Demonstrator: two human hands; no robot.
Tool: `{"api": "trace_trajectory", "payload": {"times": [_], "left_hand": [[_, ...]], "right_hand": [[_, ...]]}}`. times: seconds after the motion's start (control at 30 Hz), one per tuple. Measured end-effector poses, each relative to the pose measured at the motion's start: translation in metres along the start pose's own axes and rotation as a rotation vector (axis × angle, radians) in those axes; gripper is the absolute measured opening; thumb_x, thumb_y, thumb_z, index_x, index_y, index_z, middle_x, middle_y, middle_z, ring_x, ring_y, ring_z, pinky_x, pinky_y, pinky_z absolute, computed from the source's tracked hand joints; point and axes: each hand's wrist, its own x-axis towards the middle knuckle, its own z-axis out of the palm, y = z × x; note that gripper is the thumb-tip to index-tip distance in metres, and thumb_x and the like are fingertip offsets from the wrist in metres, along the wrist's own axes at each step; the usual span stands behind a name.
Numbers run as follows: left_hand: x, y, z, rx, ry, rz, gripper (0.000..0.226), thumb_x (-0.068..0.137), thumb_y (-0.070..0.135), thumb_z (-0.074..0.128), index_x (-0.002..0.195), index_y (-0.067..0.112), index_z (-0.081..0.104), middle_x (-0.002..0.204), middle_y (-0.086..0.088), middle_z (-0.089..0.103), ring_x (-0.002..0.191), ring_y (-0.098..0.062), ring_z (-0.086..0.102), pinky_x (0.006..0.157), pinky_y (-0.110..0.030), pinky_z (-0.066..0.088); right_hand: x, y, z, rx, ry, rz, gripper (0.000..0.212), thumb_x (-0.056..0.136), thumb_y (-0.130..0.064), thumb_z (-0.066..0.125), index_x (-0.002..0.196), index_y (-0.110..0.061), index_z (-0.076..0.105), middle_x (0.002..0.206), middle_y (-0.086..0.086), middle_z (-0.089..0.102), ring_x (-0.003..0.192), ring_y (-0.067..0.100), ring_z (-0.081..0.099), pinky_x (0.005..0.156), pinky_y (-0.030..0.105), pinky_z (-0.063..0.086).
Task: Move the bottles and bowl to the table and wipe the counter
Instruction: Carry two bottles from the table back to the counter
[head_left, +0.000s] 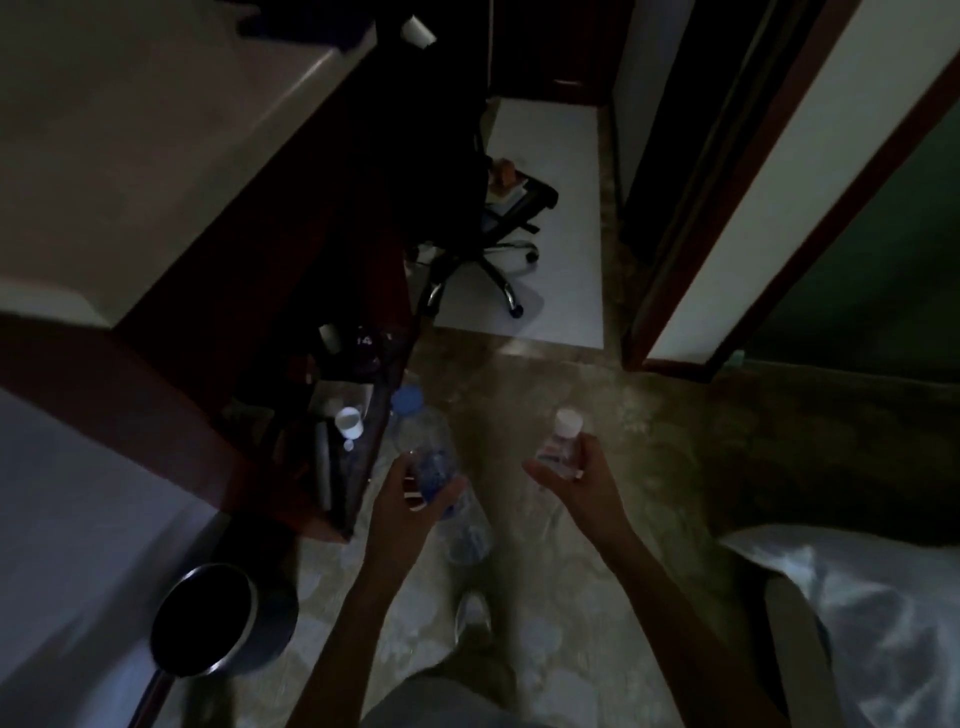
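A: What is the left hand (410, 493) doing?

B: It is gripping a clear bottle (434, 467) with a blue cap, low in the middle of the frame. The fingers are curling round its body, and the cap is pointing toward the top of the frame.

A: And the right hand (576, 480)?

B: It is holding a small bottle (560, 444) with a white cap, just right of centre. The thumb and fingers are wrapping round its lower part, and the cap is sticking up above them. The two bottles are sitting well apart, each in its own hand, over the mottled floor (519, 384).

A: Where is the counter?

B: A pale counter (130, 156) is filling the upper left of the frame, with dark red wood under it. Below its edge, left of the blue-capped bottle, a dark shelf (332, 441) is holding small things, among them a white cup (349, 421); the rest is too dim to tell.

A: Anything else?

B: A dark round bin (213, 618) is sitting at the lower left. An office chair (483, 244) is standing on a white mat (550, 208) in the upper middle. A door frame (727, 234) is running down the right side, and white cloth (872, 613) is lying at the lower right. The person's shoe (472, 616) is showing below the hands. I cannot see any bowl.
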Motion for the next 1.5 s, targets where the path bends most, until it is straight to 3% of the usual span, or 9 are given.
{"api": "trace_trajectory", "payload": {"times": [0.27, 0.33, 0.47, 0.67, 0.77, 0.9, 1.1, 1.3, 1.5], "left_hand": [[0.209, 0.102, 0.008, -0.050, 0.008, 0.112, 0.063, 0.061, 0.052, 0.084, 0.116, 0.032, 0.059, 0.113, 0.006, 0.070, 0.101, -0.015, 0.069, 0.083, -0.037, 0.059], [0.257, 0.106, 0.015, -0.085, 0.054, 0.099, 0.057, 0.063, 0.045, 0.085, 0.113, 0.032, 0.062, 0.110, 0.003, 0.072, 0.102, -0.021, 0.070, 0.087, -0.043, 0.058], [0.345, 0.130, 0.026, -0.164, 0.180, 0.135, 0.045, 0.072, 0.009, 0.082, 0.110, 0.025, 0.064, 0.104, 0.011, 0.075, 0.096, -0.014, 0.071, 0.086, -0.032, 0.059], [0.445, 0.259, -0.013, -0.293, 0.447, 0.331, 0.056, 0.060, 0.044, 0.089, 0.107, 0.022, 0.069, 0.106, -0.001, 0.075, 0.096, -0.013, 0.071, 0.082, -0.024, 0.055], [0.486, 0.321, -0.050, -0.309, 0.556, 0.402, 0.052, 0.064, 0.043, 0.087, 0.108, 0.020, 0.070, 0.108, -0.007, 0.074, 0.103, -0.027, 0.070, 0.090, -0.041, 0.056], [0.539, 0.382, -0.124, -0.190, 0.708, 0.539, 0.046, 0.076, 0.029, 0.081, 0.116, 0.011, 0.068, 0.108, -0.004, 0.075, 0.098, -0.013, 0.070, 0.078, -0.019, 0.054], [0.642, 0.389, -0.237, -0.006, 0.937, 0.476, 0.040, 0.081, 0.028, 0.077, 0.118, 0.019, 0.066, 0.107, -0.001, 0.073, 0.096, -0.018, 0.069, 0.073, -0.024, 0.055], [0.735, 0.385, -0.288, 0.155, 1.016, 0.408, 0.044, 0.073, 0.020, 0.085, 0.107, 0.011, 0.059, 0.097, 0.001, 0.068, 0.086, -0.009, 0.066, 0.063, -0.012, 0.054], [0.797, 0.383, -0.303, 0.197, 1.063, 0.314, 0.047, 0.077, 0.022, 0.082, 0.110, 0.021, 0.049, 0.097, 0.014, 0.059, 0.085, 0.003, 0.060, 0.065, -0.011, 0.054]], "right_hand": [[0.207, -0.112, 0.010, 0.077, -0.035, -0.084, 0.068, 0.060, -0.051, 0.082, 0.112, -0.016, 0.055, 0.106, 0.002, 0.065, 0.096, 0.017, 0.066, 0.077, 0.032, 0.056], [0.255, -0.123, 0.023, 0.122, -0.077, -0.062, 0.058, 0.067, -0.038, 0.079, 0.111, -0.008, 0.056, 0.101, 0.004, 0.066, 0.090, 0.012, 0.068, 0.069, 0.019, 0.054], [0.366, -0.165, 0.051, 0.210, -0.226, -0.113, 0.034, 0.081, -0.005, 0.072, 0.109, -0.004, 0.053, 0.094, 0.001, 0.064, 0.074, -0.002, 0.066, 0.059, 0.009, 0.050], [0.516, -0.323, 0.127, 0.258, -0.510, -0.316, 0.055, 0.061, -0.049, 0.083, 0.100, -0.021, 0.056, 0.097, 0.000, 0.065, 0.081, 0.000, 0.067, 0.066, 0.015, 0.054], [0.562, -0.402, 0.184, 0.320, -0.650, -0.434, 0.033, 0.077, -0.010, 0.078, 0.101, -0.011, 0.056, 0.089, -0.001, 0.063, 0.073, -0.005, 0.065, 0.063, 0.012, 0.051], [0.612, -0.489, 0.265, 0.363, -0.774, -0.553, 0.044, 0.080, -0.011, 0.076, 0.119, -0.010, 0.056, 0.103, -0.006, 0.067, 0.085, -0.006, 0.066, 0.069, 0.010, 0.051], [0.678, -0.563, 0.379, 0.362, -0.873, -0.560, 0.039, 0.080, -0.011, 0.077, 0.114, -0.014, 0.058, 0.096, -0.007, 0.068, 0.078, 0.000, 0.069, 0.062, 0.011, 0.052], [0.744, -0.600, 0.471, 0.223, -0.903, -0.591, 0.060, 0.063, -0.037, 0.088, 0.112, -0.021, 0.058, 0.103, -0.002, 0.071, 0.096, 0.016, 0.070, 0.088, 0.044, 0.057], [0.786, -0.618, 0.539, 0.180, -0.958, -0.694, 0.051, 0.073, -0.015, 0.083, 0.112, -0.017, 0.051, 0.100, -0.007, 0.062, 0.093, 0.012, 0.063, 0.075, 0.016, 0.052]]}}
